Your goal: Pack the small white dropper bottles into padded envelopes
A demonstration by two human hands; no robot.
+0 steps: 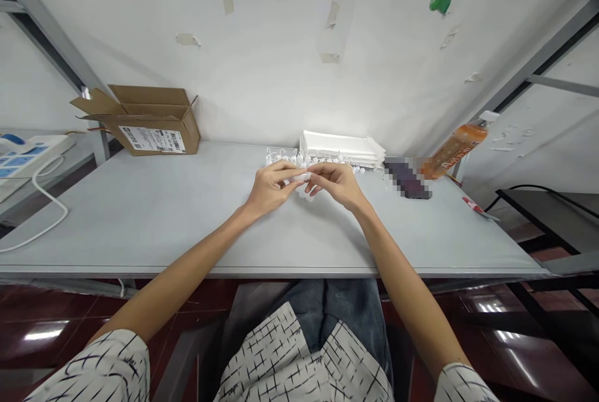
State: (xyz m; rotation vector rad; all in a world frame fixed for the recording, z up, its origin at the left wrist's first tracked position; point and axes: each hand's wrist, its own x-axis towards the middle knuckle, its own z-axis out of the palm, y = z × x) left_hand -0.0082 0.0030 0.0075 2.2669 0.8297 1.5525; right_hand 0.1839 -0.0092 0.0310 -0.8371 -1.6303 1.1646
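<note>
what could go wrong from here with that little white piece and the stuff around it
The white piece is small and pinched in the fingers of the left hand and right hand, so it might slip.
Small white parts lie close behind the hands; a knock could scatter them.

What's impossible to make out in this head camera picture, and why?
All in the head view:
Small white piece: full shape, partly covered by left hand and right hand.
Cardboard box: any contents, hidden by its front wall.
Box label: fine print, too small.
Dark object beside the bottle: details, blurred by pixelation.
White panel: its rest, cut off by left edge.
</note>
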